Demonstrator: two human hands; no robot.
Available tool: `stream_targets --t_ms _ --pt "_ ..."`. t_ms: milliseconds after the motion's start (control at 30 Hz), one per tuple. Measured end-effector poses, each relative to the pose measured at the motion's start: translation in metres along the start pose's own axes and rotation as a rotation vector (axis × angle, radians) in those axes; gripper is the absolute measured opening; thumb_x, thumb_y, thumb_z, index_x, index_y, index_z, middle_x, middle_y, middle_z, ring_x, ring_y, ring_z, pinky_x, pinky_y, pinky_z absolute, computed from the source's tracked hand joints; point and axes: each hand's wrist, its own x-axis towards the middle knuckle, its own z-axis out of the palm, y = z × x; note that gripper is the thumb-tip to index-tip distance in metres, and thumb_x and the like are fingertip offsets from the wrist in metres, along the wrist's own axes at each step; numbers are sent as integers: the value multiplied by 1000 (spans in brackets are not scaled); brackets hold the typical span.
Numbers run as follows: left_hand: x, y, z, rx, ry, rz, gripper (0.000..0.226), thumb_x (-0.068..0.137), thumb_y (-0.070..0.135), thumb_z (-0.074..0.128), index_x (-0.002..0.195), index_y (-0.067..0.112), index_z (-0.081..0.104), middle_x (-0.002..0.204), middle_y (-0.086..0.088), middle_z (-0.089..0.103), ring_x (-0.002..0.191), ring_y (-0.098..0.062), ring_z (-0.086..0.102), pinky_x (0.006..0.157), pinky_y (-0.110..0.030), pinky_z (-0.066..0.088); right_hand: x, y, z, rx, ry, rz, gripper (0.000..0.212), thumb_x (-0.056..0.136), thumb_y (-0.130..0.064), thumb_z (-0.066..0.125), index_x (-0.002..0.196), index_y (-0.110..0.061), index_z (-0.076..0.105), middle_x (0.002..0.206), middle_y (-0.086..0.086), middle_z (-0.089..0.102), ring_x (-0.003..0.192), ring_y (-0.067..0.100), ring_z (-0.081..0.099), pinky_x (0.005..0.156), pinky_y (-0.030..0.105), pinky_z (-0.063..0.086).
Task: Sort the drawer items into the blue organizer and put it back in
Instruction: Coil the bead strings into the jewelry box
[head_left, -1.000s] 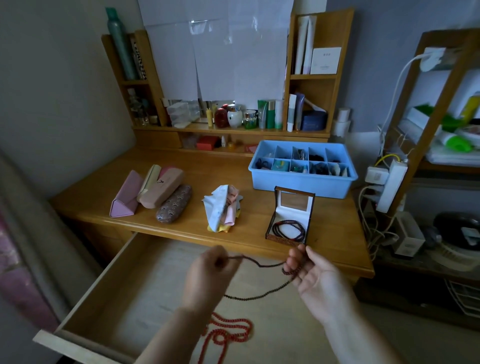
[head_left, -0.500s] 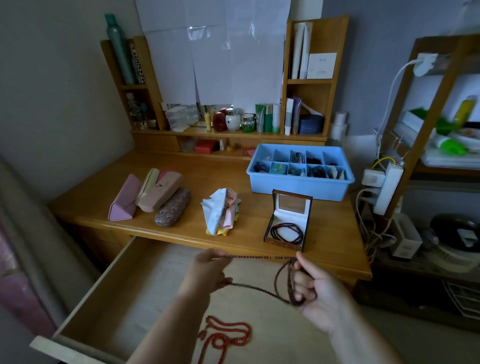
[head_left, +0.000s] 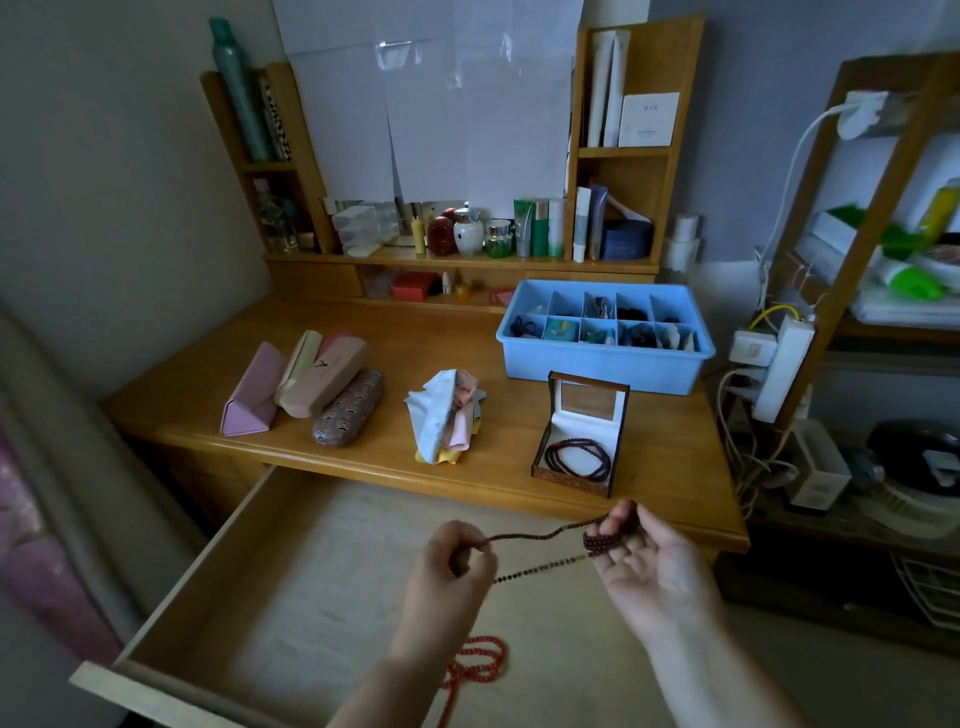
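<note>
Wooden desk (head_left: 395, 332) held the blue plastic divided organizer (head_left: 602, 358), partly filled, not yet back in the open wooden drawer (head_left: 311, 571), while my left hand (head_left: 449, 577) pinched and right hand (head_left: 644, 566) wound the dark beaded string (head_left: 540, 535); red beaded strand (head_left: 478, 665) remained unsorted.

Four glasses cases (head_left: 317, 387), two hands (head_left: 545, 566)

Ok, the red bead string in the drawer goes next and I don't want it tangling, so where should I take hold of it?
Probably pinch the top bend of the red bead string from above. It lies flat in loose loops on the drawer floor, and its lower part is hidden behind the left hand and forearm, so that bend is the clearest strand. Lifting there should let the loops hang free.
</note>
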Motion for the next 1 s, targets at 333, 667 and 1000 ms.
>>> stream_targets --t_ms 333,667,1000 --pt "9 60 13 366 -211 324 9 82 17 63 86 25 64 69 3 66 59 -5 58 58 -23 50 -20 17 5 -770 -434 152 29 81 -36 60 78 -10 72 56 7 50 50 17 47 55 29 44" --pt "2 33 15 -432 -493 -320 37 77 3 63 113 5 57 82 -17 68 72 -28 65 70 -33 56 -13 13 -3 -708 -505 133 15 79 -5 57 91 0 64 55 5 47 48 16 44 54 27 44" --pt "-6 21 43 -363 -268 -412 24 84 -14 51 100 3 56 74 -10 67 65 -19 67 62 -28 58 -2 -4 1 -609 -360 -74 19 86 9 46 97 -5 53 53 1 47 55 17 54 67 33 46"
